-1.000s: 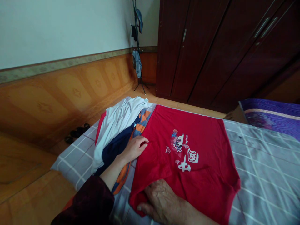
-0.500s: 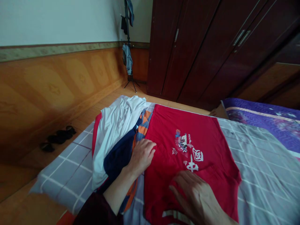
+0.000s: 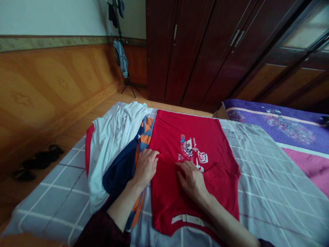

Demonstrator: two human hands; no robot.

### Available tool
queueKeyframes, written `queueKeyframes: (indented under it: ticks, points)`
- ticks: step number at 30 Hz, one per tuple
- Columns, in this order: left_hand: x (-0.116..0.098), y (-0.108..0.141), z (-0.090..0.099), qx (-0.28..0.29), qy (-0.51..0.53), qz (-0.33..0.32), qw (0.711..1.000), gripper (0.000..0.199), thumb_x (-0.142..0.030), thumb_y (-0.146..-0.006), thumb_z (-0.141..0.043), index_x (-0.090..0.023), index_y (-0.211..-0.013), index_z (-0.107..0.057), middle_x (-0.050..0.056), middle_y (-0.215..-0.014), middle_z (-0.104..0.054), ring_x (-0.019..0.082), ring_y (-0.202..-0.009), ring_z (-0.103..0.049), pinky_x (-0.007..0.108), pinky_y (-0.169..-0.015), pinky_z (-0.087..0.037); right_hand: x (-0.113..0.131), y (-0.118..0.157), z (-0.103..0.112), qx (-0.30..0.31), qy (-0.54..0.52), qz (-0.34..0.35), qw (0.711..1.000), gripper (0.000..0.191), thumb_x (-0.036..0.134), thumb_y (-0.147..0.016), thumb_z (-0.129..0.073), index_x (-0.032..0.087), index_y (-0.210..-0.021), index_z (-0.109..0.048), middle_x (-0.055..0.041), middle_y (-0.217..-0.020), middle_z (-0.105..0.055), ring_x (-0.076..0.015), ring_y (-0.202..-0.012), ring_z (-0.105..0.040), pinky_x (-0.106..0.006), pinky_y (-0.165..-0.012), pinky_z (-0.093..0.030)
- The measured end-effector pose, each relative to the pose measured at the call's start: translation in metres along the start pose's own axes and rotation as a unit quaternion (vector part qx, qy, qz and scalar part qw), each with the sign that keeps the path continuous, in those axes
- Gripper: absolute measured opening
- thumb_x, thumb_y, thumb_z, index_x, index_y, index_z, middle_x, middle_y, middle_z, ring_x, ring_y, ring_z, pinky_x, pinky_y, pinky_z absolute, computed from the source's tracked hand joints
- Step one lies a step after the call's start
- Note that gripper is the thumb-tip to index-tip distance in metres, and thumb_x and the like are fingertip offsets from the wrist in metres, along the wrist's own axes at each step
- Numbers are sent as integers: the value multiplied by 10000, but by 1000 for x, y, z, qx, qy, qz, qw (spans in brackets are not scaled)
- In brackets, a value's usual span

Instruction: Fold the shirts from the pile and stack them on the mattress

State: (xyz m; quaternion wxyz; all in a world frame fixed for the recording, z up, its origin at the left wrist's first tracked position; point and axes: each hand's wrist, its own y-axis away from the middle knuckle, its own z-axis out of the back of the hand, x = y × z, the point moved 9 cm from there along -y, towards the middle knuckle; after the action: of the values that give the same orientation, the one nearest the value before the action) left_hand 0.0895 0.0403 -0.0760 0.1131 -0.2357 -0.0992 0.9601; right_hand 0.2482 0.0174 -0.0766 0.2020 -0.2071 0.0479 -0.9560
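Up from the neckline [image 3: 185,218] has come the right hand [image 3: 192,180], its fingertips now beside the printed figure [image 3: 187,147] on the red shirt [image 3: 218,183], which lies spread beneath it. Over the shirt's near side edge rests the left hand [image 3: 146,165]. Both have loosely bent fingers; whether either pinches cloth, I cannot tell from here. Left of the left hand lie a navy garment [image 3: 120,168] and a white garment [image 3: 115,127]. The cloth would lie flattest, I'd judge, with the left hand steadying that edge while flattened right fingers ease creases outward, without tugging the neckline.
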Motion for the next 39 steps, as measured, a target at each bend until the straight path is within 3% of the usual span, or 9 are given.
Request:
queueKeyframes:
  ticks: [7, 10, 13, 15, 18, 22, 28, 34, 39]
  points:
    - [-12, 1, 9, -28, -47, -38, 998, 248, -141, -868, -505, -171, -1103, -579, 78, -1023, -595, 242, -997, -520, 404, -904, -415, -16, 6, 2, -65, -45, -15, 997, 222, 162, -851, -471, 175, -991, -644, -69, -839, -615, -215, -835, -572, -322, -716, -483]
    - [-17, 4, 8, -36, -75, -72, 994, 321, -127, -869, -474, -175, -1172, -566, 97, -1157, -575, 251, -1107, -499, 424, -978, -380, -3, 8, 7, -84, -6, 40, 996, 292, 169, -854, -471, 144, -1106, -617, -120, -1029, -619, -246, -981, -549, -380, -834, -476]
    - [-20, 7, -3, -3, -92, -108, 990, 404, -128, -889, -420, -181, -1281, -505, 96, -1326, -515, 254, -1260, -417, 466, -1074, -290, 21, 12, -2, -32, 20, 141, 989, 401, 233, -873, -493, 151, -1263, -537, -133, -1349, -488, -279, -1252, -402, -456, -1034, -353]
    - [-17, 8, -11, 28, -110, -99, 989, 408, -154, -908, -393, -173, -1302, -495, 102, -1364, -497, 271, -1299, -387, 510, -1085, -262, 27, 15, -14, 21, 34, 167, 985, 424, 278, -895, -480, 162, -1301, -513, -121, -1421, -428, -280, -1323, -330, -474, -1089, -281]
    - [-16, 10, -14, 34, -121, -87, 988, 424, -222, -936, -377, -152, -1346, -454, 113, -1403, -459, 272, -1335, -345, 512, -1098, -245, 20, 16, -17, 29, 57, 136, 989, 494, 323, -911, -466, 115, -1359, -451, -154, -1478, -334, -302, -1371, -251, -487, -1109, -238]
    - [-32, 17, -28, 75, -104, -144, 981, 527, -369, -937, -413, -175, -1422, -341, 105, -1471, -362, 255, -1372, -285, 491, -1115, -230, 20, 19, -17, 41, 58, 146, 987, 552, 382, -913, -472, 105, -1386, -406, -161, -1472, -343, -288, -1383, -232, -489, -1122, -214]
    - [-44, 27, -42, 83, -111, -184, 973, 535, -467, -941, -387, -207, -1408, -371, 104, -1472, -360, 254, -1381, -267, 515, -1119, -198, 19, 18, 14, -44, 70, 114, 990, 601, 410, -916, -469, 86, -1409, -353, -189, -1516, -221, -301, -1408, -130, -501, -1111, -221]
    - [-49, 29, -46, 93, -117, -194, 970, 548, -473, -922, -426, -207, -1399, -390, 107, -1472, -359, 256, -1380, -270, 514, -1117, -203, -3, 17, 1, 49, 90, 61, 993, 673, 532, -907, -435, 77, -1400, -371, -203, -1460, -343, -323, -1365, -267, -503, -1092, -252]
    - [-49, 29, -45, 90, -118, -193, 970, 552, -468, -915, -439, -211, -1400, -389, 108, -1469, -362, 263, -1377, -275, 519, -1111, -208, -27, 22, 27, 11, 95, 42, 994, 619, 511, -922, -427, 135, -1409, -364, -174, -1475, -328, -301, -1362, -280, -489, -1084, -261]
